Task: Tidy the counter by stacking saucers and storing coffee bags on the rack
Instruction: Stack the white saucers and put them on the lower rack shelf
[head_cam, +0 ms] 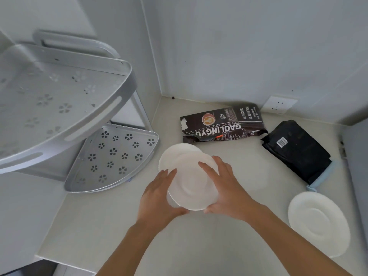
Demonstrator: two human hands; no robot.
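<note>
Both my hands hold one white saucer [192, 184] above the counter's middle, my left hand [159, 198] on its left rim and my right hand [225, 188] on its right rim. It hangs partly over a second white saucer [175, 154] lying on the counter beneath. A third saucer [318, 223] lies alone at the right. A brown coffee bag [221, 124] lies flat near the back wall. A black coffee bag [296, 150] lies to its right. The grey two-tier corner rack [111, 154] stands at the left, both shelves bare.
The rack's upper shelf [59, 100] juts out over the counter's left side. A wall socket [278, 105] sits behind the bags. A pale blue object [322, 178] pokes out under the black bag. The counter's front edge [65, 261] runs at bottom left.
</note>
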